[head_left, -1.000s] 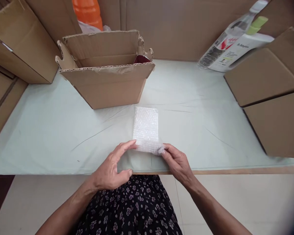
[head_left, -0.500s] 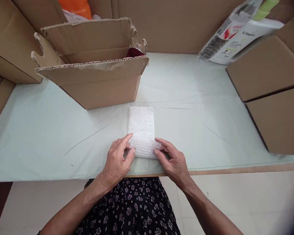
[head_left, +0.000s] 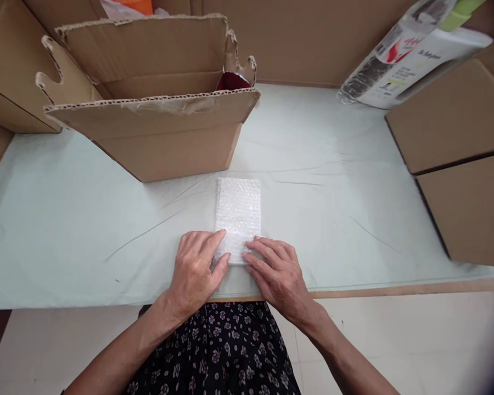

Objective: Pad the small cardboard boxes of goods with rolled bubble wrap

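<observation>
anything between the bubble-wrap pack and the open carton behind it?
Nothing. In the head view, only a short stretch of bare, creased pale-green cloth separates the bubble-wrap pack from the open carton.

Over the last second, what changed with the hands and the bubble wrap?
The near end of the bubble wrap sheet, lifted a second ago between both hands' fingertips, is now down flat on the pale green table cover. The left hand and right hand have let go of the pinch and press flat on that near end. The sheet's far end and the open cardboard box stayed put.
</observation>
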Tool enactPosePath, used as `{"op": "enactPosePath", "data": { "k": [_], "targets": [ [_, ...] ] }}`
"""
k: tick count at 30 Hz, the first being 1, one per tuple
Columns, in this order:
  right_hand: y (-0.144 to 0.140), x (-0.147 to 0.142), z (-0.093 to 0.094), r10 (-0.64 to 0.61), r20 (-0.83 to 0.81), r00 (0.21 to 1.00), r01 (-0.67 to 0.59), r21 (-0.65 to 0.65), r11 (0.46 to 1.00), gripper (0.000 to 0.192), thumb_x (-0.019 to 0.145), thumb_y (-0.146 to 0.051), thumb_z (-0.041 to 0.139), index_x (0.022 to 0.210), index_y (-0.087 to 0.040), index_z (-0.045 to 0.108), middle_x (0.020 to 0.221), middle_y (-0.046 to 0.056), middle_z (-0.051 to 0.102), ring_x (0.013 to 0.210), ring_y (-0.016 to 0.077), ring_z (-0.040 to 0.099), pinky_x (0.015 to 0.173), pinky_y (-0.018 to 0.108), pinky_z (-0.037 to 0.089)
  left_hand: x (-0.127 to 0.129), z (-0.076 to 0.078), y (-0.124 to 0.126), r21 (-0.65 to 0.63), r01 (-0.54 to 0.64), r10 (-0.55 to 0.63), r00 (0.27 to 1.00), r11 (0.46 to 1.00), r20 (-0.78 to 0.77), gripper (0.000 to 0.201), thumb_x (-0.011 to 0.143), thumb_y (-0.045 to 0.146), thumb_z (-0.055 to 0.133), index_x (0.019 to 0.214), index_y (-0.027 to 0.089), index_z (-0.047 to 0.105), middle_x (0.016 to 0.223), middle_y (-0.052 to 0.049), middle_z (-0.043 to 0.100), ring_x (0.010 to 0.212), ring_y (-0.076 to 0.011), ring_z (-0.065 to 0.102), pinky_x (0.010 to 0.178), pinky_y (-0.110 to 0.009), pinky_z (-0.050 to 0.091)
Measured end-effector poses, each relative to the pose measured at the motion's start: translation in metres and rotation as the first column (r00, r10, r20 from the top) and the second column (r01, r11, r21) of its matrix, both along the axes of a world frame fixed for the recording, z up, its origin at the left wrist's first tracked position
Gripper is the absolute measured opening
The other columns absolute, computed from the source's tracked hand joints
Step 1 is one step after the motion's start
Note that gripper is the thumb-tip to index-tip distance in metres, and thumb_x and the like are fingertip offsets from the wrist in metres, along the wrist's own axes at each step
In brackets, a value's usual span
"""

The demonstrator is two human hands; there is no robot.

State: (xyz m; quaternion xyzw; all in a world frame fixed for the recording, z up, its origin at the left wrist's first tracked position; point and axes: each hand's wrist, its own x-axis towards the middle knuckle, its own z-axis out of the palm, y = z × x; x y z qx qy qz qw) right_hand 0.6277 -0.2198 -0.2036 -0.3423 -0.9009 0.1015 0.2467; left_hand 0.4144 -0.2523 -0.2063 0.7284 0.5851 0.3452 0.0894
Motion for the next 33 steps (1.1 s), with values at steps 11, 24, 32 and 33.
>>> {"op": "enactPosePath", "data": {
  "k": [11,24,32,33],
  "targets": [
    [0.001,-0.005,0.009,-0.133,-0.168,0.977,0.126,-0.050,0.991,0.023,0.097,-0.015,0.061,0.119,-0.021,0.063,0.113,0.010,0.071,0.102,0.0219,0.067,0.085,0.038,0.053,-0.002,-0.003,-0.003,-0.014,0.030,-0.028,0.993,0.999,0.114,0.032,0.094,0.011,0.059,0.126,0.010,0.060,0.085,-0.004,0.069,0.083,-0.0196,0.059,0.079,-0.036,0.048],
    [0.008,-0.010,0.004,0.008,-0.128,0.992,-0.032,-0.187,0.982,0.022,0.100,-0.014,0.056,0.119,-0.021,0.063,0.100,0.004,0.075,0.094,0.0185,0.067,0.085,0.037,0.050,-0.014,0.008,-0.017,-0.060,0.157,-0.147,0.978,0.986,0.147,0.041,0.092,0.006,0.056,0.133,0.015,0.056,0.105,-0.008,0.071,0.105,-0.0228,0.059,0.097,-0.041,0.047],
    [0.002,-0.011,0.004,-0.045,0.010,0.999,0.045,0.055,0.997,0.023,0.096,-0.018,0.063,0.119,-0.020,0.064,0.130,0.013,0.067,0.123,0.0291,0.059,0.095,0.046,0.047,-0.014,-0.003,0.007,-0.046,-0.019,0.018,1.000,0.999,-0.017,0.033,0.097,0.017,0.057,0.130,0.014,0.057,0.105,-0.010,0.070,0.096,-0.0257,0.061,0.086,-0.044,0.051],
    [0.004,-0.013,0.002,-0.027,0.038,0.999,0.024,0.062,0.998,0.022,0.096,-0.018,0.063,0.117,-0.020,0.065,0.129,0.012,0.068,0.123,0.0291,0.059,0.096,0.045,0.047,-0.014,-0.004,0.009,-0.042,-0.039,0.038,0.999,0.998,-0.023,0.033,0.097,0.018,0.057,0.129,0.014,0.057,0.109,-0.011,0.070,0.100,-0.0266,0.062,0.087,-0.045,0.051]
  ]
}}
